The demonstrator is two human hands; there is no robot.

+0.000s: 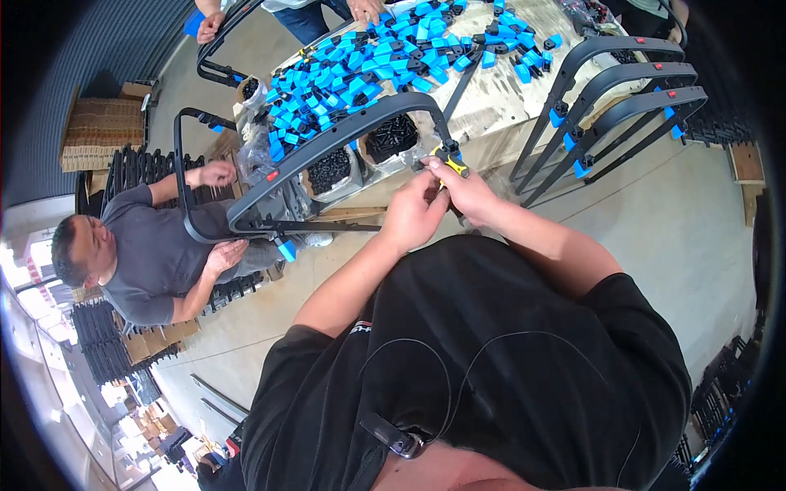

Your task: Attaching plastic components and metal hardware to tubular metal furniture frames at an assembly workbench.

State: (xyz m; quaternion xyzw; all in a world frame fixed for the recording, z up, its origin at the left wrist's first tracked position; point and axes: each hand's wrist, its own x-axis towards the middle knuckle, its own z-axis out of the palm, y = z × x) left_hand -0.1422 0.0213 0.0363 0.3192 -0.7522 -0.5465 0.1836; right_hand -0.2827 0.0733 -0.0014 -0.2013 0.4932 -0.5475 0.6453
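Note:
Both my hands meet in front of my chest, at the edge of the work table [491, 102]. My right hand [473, 195] is closed round a yellow-and-black screwdriver [452, 161], whose handle sticks out beyond the thumb. Close against it, my left hand [415, 214] has its fingers curled in; what they grip is hidden. A black U-shaped frame [360, 123] with a red button rises just beyond my hands, one of its legs ending near them. Its other leg, lower left, carries a blue-and-black clip [285, 249].
Many blue-and-black clips [381, 61] cover the table. Boxes of small black parts [329, 170] stand at its near edge. Several black frames [630, 78] lean at the right. On the left a co-worker [164, 237] handles another frame; other people's hands show at the far side.

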